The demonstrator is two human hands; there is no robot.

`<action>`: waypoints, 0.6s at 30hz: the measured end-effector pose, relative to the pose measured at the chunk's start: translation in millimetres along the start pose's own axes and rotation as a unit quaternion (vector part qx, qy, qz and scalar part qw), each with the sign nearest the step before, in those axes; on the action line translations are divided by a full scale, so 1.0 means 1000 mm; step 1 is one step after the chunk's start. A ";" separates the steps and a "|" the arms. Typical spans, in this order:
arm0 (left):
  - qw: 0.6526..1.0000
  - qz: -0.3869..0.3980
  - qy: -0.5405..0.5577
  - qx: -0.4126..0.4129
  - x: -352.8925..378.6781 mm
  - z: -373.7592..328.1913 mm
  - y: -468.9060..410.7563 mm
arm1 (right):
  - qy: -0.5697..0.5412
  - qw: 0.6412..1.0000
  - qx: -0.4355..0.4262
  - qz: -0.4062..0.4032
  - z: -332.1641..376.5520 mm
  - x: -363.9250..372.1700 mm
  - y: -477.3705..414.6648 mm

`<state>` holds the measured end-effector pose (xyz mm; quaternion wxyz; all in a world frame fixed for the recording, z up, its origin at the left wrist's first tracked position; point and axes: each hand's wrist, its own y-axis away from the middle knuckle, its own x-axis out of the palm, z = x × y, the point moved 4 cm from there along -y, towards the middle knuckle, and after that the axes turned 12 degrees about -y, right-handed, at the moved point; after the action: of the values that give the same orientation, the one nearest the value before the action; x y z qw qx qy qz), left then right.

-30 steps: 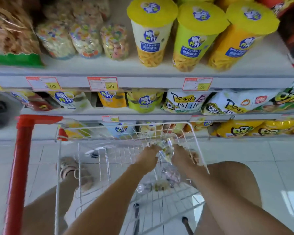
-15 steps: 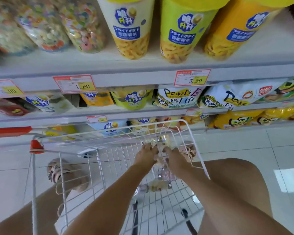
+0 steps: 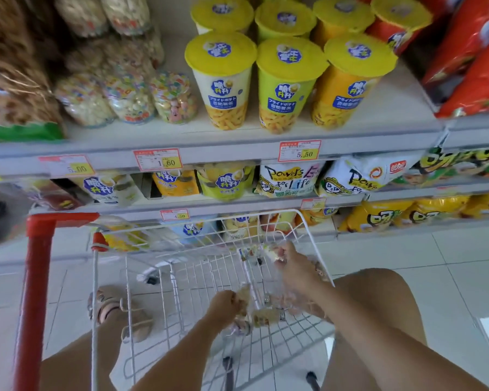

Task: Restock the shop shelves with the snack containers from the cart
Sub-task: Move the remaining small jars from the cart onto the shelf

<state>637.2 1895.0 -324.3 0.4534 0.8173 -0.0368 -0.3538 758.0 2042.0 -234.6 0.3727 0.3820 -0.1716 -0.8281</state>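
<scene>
Snack containers (image 3: 268, 316), small clear jars with pale contents, lie loose on the wire floor of the cart (image 3: 181, 277), at about six o'clock in my view and nearest to me, so I judge both hands are down there to gather several at once. My left hand (image 3: 223, 309) sits low in the basket, fingers curled shut around one jar at its right edge. At roughly five o'clock and a little farther on, my right hand (image 3: 294, 266) is raised toward the cart's far rim, fingers closed around another clear container (image 3: 251, 253) that sticks out to the left of the knuckles; blur hides how many it holds. Both grips look like carrying grips, suited to lifting the jars clear of the wire walls. Beyond the cart, at twelve o'clock, the shelf (image 3: 237, 153) carries yellow-lidded cups (image 3: 220, 80), and at eleven o'clock stands a row of clear jars of coloured snacks (image 3: 172, 97), which I judge to be the likely home for these.
</scene>
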 end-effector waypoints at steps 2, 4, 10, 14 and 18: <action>0.995 -0.016 0.096 -0.002 -0.013 0.001 0.010 | -0.035 0.998 -0.042 -0.019 0.020 -0.017 0.013; 0.975 -0.018 0.221 0.005 -0.032 -0.002 0.029 | -0.058 0.993 -0.086 -0.058 0.040 -0.034 0.028; 0.912 -0.130 0.374 0.108 -0.125 -0.025 0.123 | -0.078 0.979 -0.180 -0.057 0.123 -0.069 0.089; 0.873 -0.219 0.400 0.171 -0.199 -0.024 0.193 | -0.098 0.948 -0.296 -0.069 0.195 -0.088 0.142; 0.835 -0.340 0.375 0.217 -0.279 -0.011 0.273 | -0.107 0.892 -0.429 -0.099 0.279 -0.112 0.195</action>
<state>506.3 1849.2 41.1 0.0945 0.9260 0.3398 -0.1350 688.6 1996.2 113.8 0.3954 0.1093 0.2001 -0.8897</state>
